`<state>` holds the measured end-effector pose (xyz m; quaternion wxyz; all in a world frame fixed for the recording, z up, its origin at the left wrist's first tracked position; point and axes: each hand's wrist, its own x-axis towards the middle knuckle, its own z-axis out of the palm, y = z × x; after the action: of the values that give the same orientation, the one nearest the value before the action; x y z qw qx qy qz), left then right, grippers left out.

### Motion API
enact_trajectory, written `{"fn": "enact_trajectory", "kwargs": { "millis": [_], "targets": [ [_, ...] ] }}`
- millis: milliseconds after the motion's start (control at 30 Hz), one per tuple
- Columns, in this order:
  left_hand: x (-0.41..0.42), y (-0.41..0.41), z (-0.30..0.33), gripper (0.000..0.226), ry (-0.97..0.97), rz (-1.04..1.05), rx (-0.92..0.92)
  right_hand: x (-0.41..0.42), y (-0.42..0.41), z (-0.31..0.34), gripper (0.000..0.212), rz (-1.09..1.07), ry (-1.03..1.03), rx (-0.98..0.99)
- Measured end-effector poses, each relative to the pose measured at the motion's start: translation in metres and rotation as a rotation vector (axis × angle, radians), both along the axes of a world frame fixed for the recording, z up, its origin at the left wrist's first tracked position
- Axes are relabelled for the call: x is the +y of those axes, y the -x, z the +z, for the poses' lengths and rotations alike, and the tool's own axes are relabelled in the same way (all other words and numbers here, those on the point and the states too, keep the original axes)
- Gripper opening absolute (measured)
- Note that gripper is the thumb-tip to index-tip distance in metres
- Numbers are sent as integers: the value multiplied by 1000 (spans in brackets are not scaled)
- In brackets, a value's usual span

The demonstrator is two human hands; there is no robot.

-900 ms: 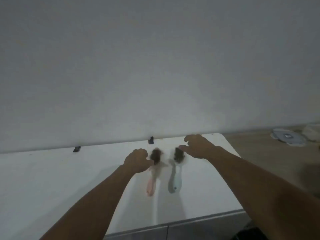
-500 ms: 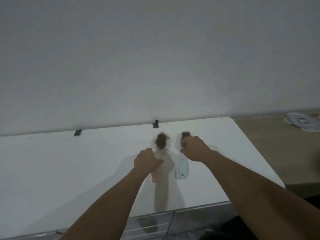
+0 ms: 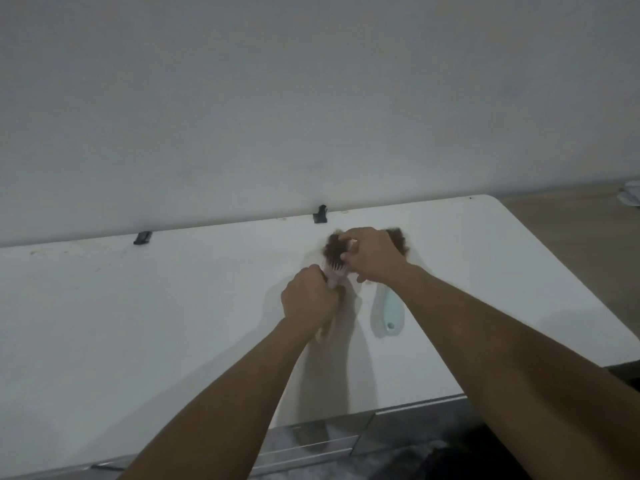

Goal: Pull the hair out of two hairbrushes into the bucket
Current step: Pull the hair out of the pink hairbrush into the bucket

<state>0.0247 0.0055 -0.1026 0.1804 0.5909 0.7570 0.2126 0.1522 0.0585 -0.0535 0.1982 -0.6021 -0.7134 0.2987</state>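
Observation:
On the white table (image 3: 138, 323) my left hand (image 3: 308, 299) grips the handle of a pink hairbrush (image 3: 334, 275), whose pale bristles show just above my fist. My right hand (image 3: 372, 254) reaches over it, fingers pinched on the clump of brown hair (image 3: 334, 245) at the pink brush's head. A light blue hairbrush (image 3: 388, 313) lies on the table to the right, handle toward me. Its head, with more brown hair (image 3: 400, 239), is mostly hidden behind my right hand. No bucket is in view.
Two small black clips (image 3: 320, 215) (image 3: 142, 238) sit at the table's back edge against the grey wall. The table's right edge (image 3: 561, 271) borders a wooden floor (image 3: 581, 216). A white object (image 3: 632, 197) lies on it at far right.
My left hand closed on the pink brush's handle and raised it. My right hand left the blue brush and moved left onto the pink brush's hair. The camera tilted down.

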Motion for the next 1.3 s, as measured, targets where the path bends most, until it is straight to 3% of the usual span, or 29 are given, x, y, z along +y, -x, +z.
{"fn": "enact_trajectory", "kwargs": {
  "millis": [100,333,667,967,1300],
  "targets": [
    [-1,2,-8,19,-78,23,-20,0,2,-11,24,-48,5,71],
    [-13,3,-14,26,-189,34,-139,-20,-3,-20,19,-97,-90,233],
    [-92,-8,-4,23,-360,-212,-442,-133,-28,-20,9,-333,-270,504],
    [-178,-19,-26,20,-474,-463,-381,-230,-52,-38,12,-524,-46,1023],
    [-235,-62,-92,29,-303,-586,-485,-295,-97,-119,13,-708,-57,1054]
  ]
}}
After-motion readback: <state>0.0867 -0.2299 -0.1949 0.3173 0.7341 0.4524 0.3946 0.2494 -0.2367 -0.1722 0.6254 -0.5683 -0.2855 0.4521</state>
